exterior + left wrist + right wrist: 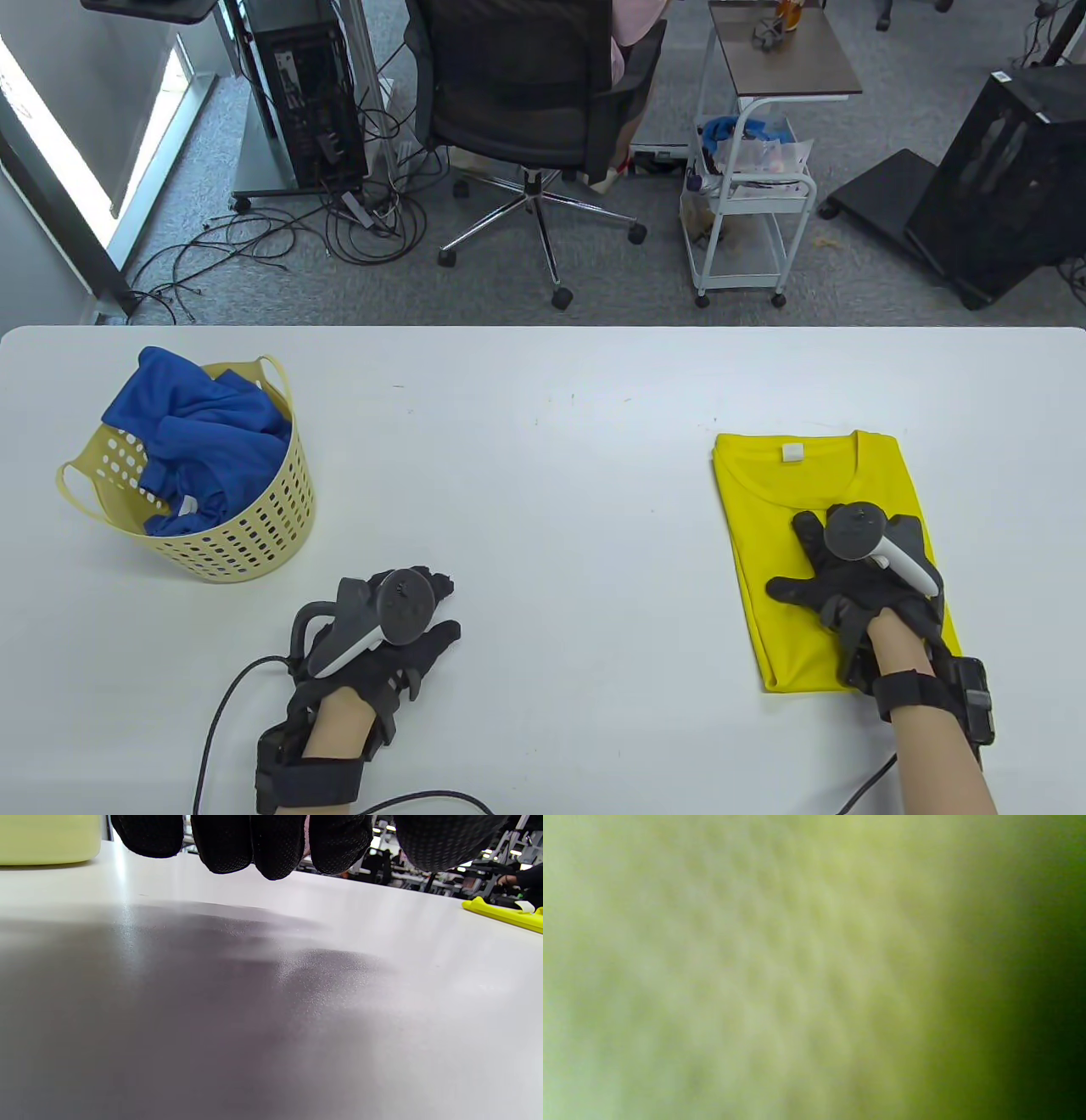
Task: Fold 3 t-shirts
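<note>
Two gloved hands sit nearest you: your left hand (386, 628) at 7 o'clock hovers loosely curled, holding nothing; your right hand (857, 577) at 4 o'clock presses flat, fingers spread, on the folded yellow fabric t-shirt (789, 492). Farther off at 9 o'clock, crumpled blue fabric t-shirts (199, 433) fill the pale yellow perforated plastic basket (254, 535).

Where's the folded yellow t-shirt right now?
In the table view, the folded yellow t-shirt lies flat on the right side of the white table, under the right hand resting on it, far from the yellow perforated basket.
</note>
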